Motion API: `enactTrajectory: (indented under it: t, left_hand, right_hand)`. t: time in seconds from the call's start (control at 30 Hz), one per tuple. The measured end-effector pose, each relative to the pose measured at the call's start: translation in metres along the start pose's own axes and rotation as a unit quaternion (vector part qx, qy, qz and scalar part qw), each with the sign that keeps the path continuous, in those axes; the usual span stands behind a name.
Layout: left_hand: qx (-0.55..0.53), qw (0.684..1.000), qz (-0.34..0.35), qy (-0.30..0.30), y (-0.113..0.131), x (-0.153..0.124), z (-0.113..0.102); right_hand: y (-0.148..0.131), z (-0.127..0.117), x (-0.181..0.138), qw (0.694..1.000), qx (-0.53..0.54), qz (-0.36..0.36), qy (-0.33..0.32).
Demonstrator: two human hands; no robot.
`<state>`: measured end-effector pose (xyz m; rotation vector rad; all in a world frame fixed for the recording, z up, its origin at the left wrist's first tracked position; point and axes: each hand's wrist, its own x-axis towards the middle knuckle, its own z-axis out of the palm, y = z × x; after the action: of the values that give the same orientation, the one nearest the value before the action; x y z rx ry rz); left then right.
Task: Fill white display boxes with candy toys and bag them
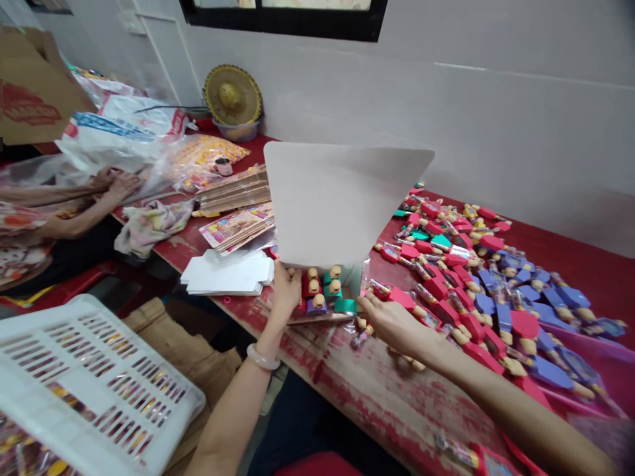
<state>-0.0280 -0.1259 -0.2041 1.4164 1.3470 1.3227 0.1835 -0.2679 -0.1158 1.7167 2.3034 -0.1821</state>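
Note:
A display box with its pale lid flap raised stands at the table's front edge. Inside, several toys with tan knobbed tops stand in rows, with red, green and purple bodies. My left hand, with a pale bangle at the wrist, is closed around the box's left side, its fingertips by the toys. At the box's right front corner, my right hand pinches a green toy that lies sideways over the opening. Just below that hand, a small candy tube toy rests on the table.
Red, blue and green toys are heaped on the right of the red table. Flat white cartons and printed card stacks lie left of the box. A white basket stands lower left. Another person's hands work at plastic bags.

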Motion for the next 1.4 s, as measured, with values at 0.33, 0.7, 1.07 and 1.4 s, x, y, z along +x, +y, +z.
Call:
enactTrajectory:
  t: [0.33,0.7,1.07,1.4]
  left_hand:
    - [-0.008,1.0,0.001,0.006,-0.003,0.003,0.001]
    - [-0.01,1.0,0.013,0.008,-0.013,0.014,-0.002]
    - [0.102,0.967,0.184,0.148,0.037,-0.012,-0.008]
    - [0.421,0.747,0.416,-0.303,0.057,-0.03,0.03]
  right_hand:
    - [-0.021,-0.022,0.046,0.997,0.011,-0.059,-0.043]
    - [0.037,0.102,-0.049,0.889,0.232,0.332,0.215]
    - [0.077,0.151,-0.122,0.893,0.191,0.309,0.265]
    - [0.03,0.004,-0.045,0.859,0.391,0.087,0.32]
